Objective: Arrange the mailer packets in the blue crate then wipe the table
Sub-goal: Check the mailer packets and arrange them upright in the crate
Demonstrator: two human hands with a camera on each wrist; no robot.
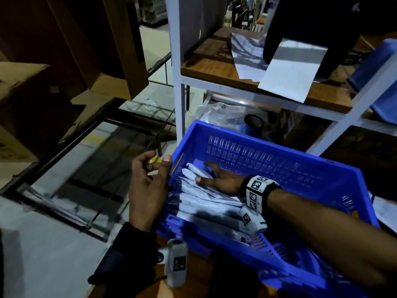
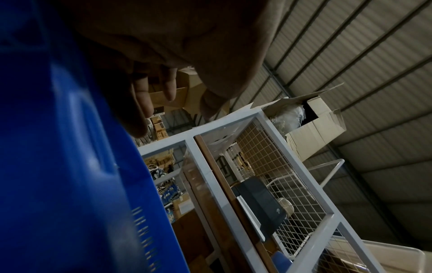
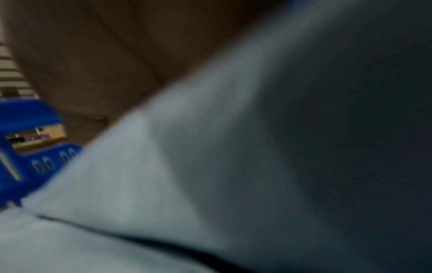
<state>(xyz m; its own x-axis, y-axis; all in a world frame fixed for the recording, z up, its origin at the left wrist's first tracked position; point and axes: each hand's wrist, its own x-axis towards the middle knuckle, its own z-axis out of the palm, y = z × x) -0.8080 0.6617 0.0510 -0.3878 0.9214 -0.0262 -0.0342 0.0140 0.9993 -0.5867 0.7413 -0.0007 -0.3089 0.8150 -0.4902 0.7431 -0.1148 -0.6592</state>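
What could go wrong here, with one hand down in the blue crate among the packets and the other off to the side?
The mailer packets lie in a loose, slanted stack under the right hand, so pressing or shifting them might crease some or topple the row. The blue crate looks tilted toward the person and might slide. The left hand seems to pinch a small yellow object beside the crate rim, so it may be slow to steady the crate.

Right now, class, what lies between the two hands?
In the head view, the blue crate's left wall stands between the left hand and right hand.
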